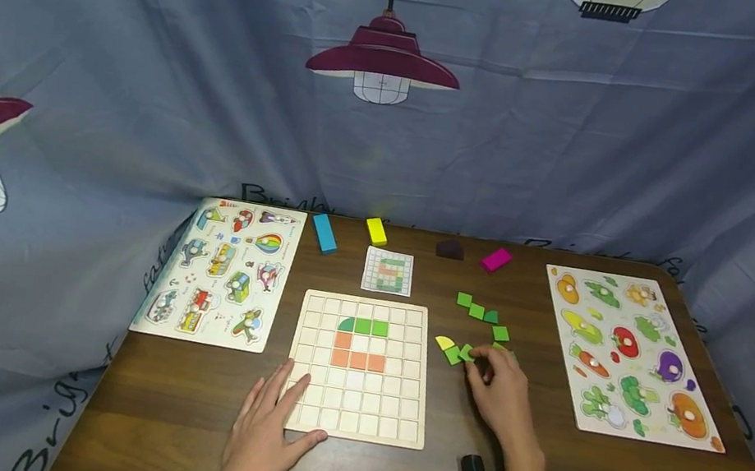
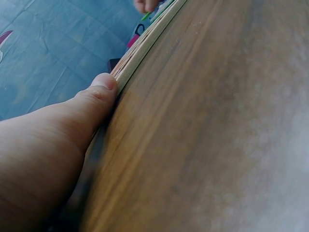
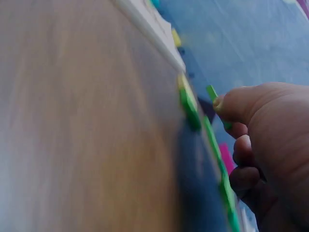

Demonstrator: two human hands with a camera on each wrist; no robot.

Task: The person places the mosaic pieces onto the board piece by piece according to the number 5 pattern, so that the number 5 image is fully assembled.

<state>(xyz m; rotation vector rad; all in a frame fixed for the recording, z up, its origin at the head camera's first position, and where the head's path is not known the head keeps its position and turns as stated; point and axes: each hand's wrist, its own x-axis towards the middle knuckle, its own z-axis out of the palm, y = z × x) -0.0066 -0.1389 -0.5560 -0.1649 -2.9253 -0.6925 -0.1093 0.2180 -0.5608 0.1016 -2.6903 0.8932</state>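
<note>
A pale wooden grid board [image 1: 388,408] lies in the middle of the table. On it sit green tiles [image 1: 362,325], one with a rounded corner, and an L of orange tiles [image 1: 342,349]. My left hand [image 1: 265,433] rests with fingers spread at the board's lower left; in the left wrist view its thumb [image 2: 104,81] touches the board's edge. Right of the board, my right hand [image 1: 501,394] pinches a thin green tile [image 3: 211,91] between thumb and fingers. Close by lie a yellow rounded piece [image 1: 444,343] and another green tile [image 1: 452,356]. The hand partly hides other pieces.
Several loose green pieces [image 1: 476,311] trail behind my right hand. A printed pattern card [image 1: 391,255] lies beyond the board, with blue [image 1: 324,233], yellow [image 1: 376,231], dark [image 1: 450,249] and magenta [image 1: 497,260] blocks. Picture puzzles of vehicles [image 1: 177,285] and vegetables [image 1: 595,389] flank it.
</note>
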